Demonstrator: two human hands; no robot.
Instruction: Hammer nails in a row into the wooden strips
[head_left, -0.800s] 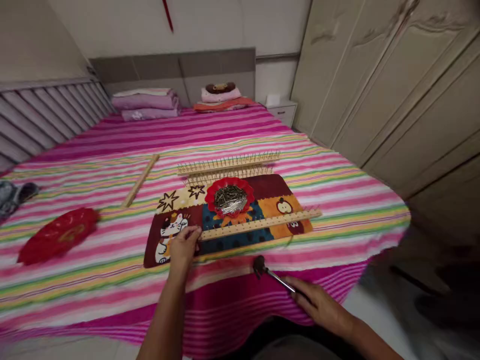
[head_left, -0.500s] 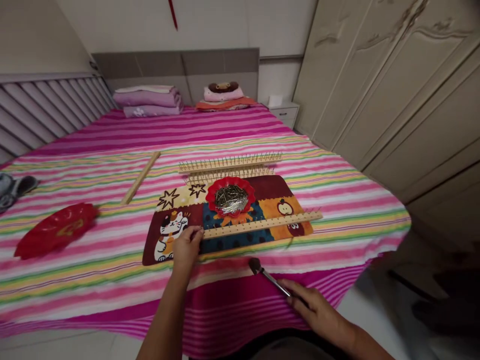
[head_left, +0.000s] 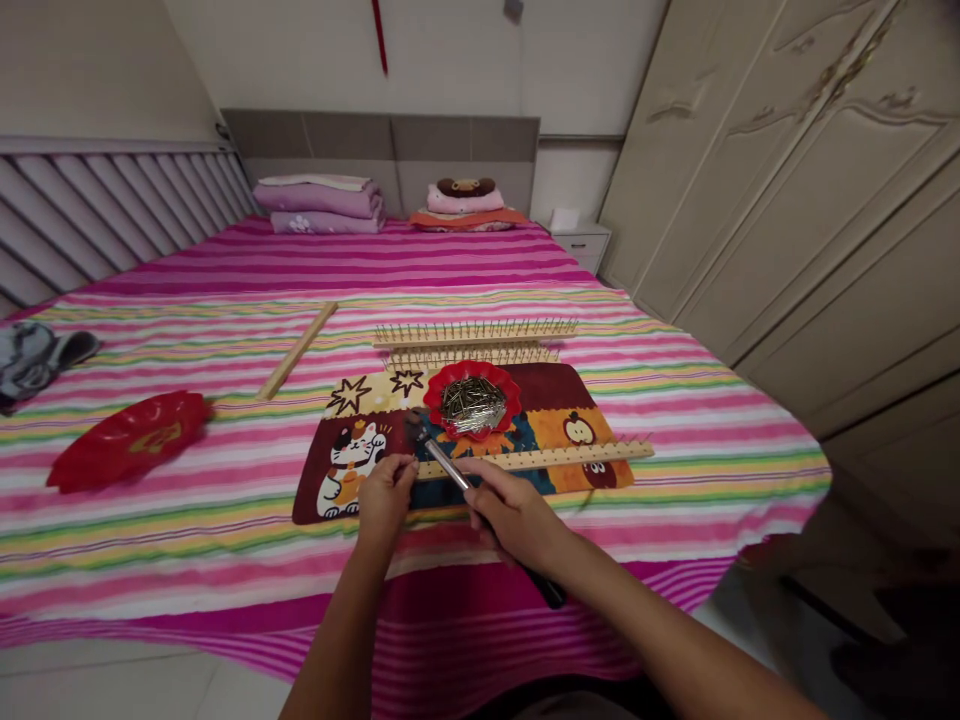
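Observation:
My right hand point(head_left: 517, 515) is closed round a hammer point(head_left: 448, 465) with a metal shaft and a black grip. The hammer's dark head is over the left end of a wooden strip point(head_left: 536, 458), close to my left fingertips. My left hand point(head_left: 386, 495) pinches at that end of the strip; whatever lies between the fingertips is too small to make out. The strip has a row of dark dots, with a few nails standing at its right end. Just behind it, a red scalloped dish point(head_left: 515, 402) holds loose nails point(head_left: 472, 400). Beneath lies a patterned mat point(head_left: 555, 390).
Two wooden strips full of upright nails, the rear one point(head_left: 480, 339) and the front one point(head_left: 465, 357), lie behind the dish. A plain wooden bar point(head_left: 298, 352) and an empty red tray point(head_left: 131, 440) are to the left. Dark grey cloth point(head_left: 37, 360) lies far left.
My right hand has brought the hammer up and left, from the bed's front edge to the strip's left end. My left hand keeps pinching there. The view has shifted slightly.

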